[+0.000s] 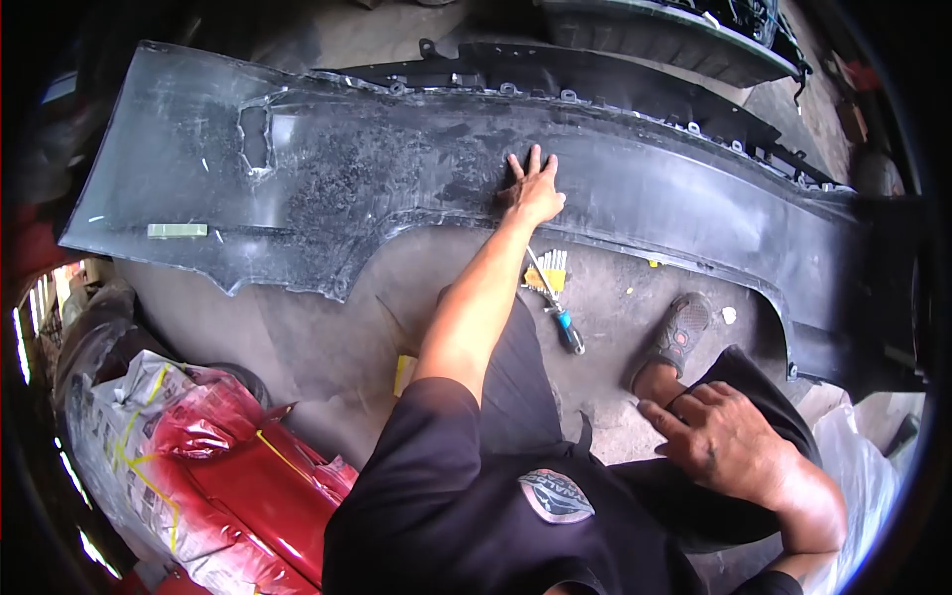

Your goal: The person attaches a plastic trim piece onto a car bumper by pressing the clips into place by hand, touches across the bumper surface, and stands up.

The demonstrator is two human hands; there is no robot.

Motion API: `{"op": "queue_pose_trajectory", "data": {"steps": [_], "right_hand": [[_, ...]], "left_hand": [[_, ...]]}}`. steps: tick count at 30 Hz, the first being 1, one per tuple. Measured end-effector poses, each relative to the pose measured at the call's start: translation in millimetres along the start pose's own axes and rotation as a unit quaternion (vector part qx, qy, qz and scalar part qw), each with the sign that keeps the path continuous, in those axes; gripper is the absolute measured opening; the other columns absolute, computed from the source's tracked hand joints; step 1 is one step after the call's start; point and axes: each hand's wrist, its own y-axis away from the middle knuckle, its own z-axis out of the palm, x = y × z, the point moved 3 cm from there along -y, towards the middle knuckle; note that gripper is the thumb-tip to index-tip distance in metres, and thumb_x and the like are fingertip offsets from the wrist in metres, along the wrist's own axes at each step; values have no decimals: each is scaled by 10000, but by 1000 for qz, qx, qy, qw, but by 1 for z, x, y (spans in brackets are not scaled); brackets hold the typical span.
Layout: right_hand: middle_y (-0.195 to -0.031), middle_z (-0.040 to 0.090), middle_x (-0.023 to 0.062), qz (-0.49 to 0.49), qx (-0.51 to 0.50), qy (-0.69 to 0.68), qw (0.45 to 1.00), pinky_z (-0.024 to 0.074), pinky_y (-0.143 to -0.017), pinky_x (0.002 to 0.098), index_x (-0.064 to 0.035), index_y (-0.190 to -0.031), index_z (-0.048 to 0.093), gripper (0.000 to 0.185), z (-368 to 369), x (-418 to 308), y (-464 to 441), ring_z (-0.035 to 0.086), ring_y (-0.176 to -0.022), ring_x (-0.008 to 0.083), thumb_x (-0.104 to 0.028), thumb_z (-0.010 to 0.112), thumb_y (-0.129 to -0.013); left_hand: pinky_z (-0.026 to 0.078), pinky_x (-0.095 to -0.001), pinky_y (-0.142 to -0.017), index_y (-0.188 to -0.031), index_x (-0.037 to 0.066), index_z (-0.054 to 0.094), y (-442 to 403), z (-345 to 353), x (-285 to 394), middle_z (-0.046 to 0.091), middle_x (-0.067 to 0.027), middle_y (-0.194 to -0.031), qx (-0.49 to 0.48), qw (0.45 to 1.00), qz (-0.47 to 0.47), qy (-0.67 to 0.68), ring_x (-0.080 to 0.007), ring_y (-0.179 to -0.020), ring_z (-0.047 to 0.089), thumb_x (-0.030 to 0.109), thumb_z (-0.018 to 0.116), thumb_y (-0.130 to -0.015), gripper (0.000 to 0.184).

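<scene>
A long dark grey car bumper cover (674, 188) lies across the floor in front of me, its surface scuffed and dusty. My left hand (535, 193) rests on it near the middle, palm down with fingers spread. My right hand (729, 441) hangs over my bent knee, its index finger partly stretched out and the other fingers loosely curled; nothing shows in it. On the floor below the bumper cover lies a tool with a blue handle and a thin metal shaft (567, 327). Beside it is a yellow and white ridged piece (547, 270). A pale green strip (178, 230) sits on the bumper cover's left end.
At lower left, a red painted car panel (258, 486) is masked with newspaper and yellow tape. Another dark bumper part (654, 45) lies at the back. Clear plastic sheeting (858, 476) is at right. My sandalled foot (682, 332) stands below the bumper cover.
</scene>
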Motion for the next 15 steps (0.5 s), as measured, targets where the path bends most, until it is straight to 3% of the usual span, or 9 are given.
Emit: {"op": "queue_pose_trajectory", "data": {"steps": [2,6,11,14,15], "right_hand": [[-900,654,86,-22,5,-25,999,524,-824,418,-75,-1327,635,505,4,-1,0,673,-872,284,-249,752,-868],[-858,644,91,-41,-35,-24,998,519,-831,404,-56,-1356,634,465,-2,-4,5,673,-868,270,-248,680,-935],[-854,653,102,-43,-8,-38,998,519,-833,401,-48,-1348,636,503,-7,-1,9,669,-815,283,-270,724,-905],[-845,653,108,-40,-13,-41,998,520,-830,405,-51,-1348,636,513,-6,0,11,667,-808,288,-271,736,-895],[-841,652,108,-39,-14,-41,998,520,-827,405,-52,-1347,636,514,-5,1,12,666,-811,289,-271,738,-893]], "left_hand": [[333,-627,-1213,-1665,239,260,-3,5,-3,21,-48,-1768,8,1000,5,-5,-485,-1587,0,336,703,-940,855],[341,-637,-1205,-1661,237,271,-4,6,-7,12,-43,-1768,10,1000,16,6,-494,-1584,-16,334,730,-917,879],[152,-591,-1279,-1619,148,383,-24,26,-17,63,-160,-1753,55,995,46,75,-564,-1553,-60,353,784,-875,869],[80,-568,-1289,-1584,100,441,-29,25,-19,86,-207,-1740,49,991,56,109,-589,-1541,-71,363,807,-856,856],[95,-563,-1289,-1550,128,505,-28,24,-19,76,-203,-1742,49,988,53,136,-583,-1543,-76,363,816,-851,801]]}}
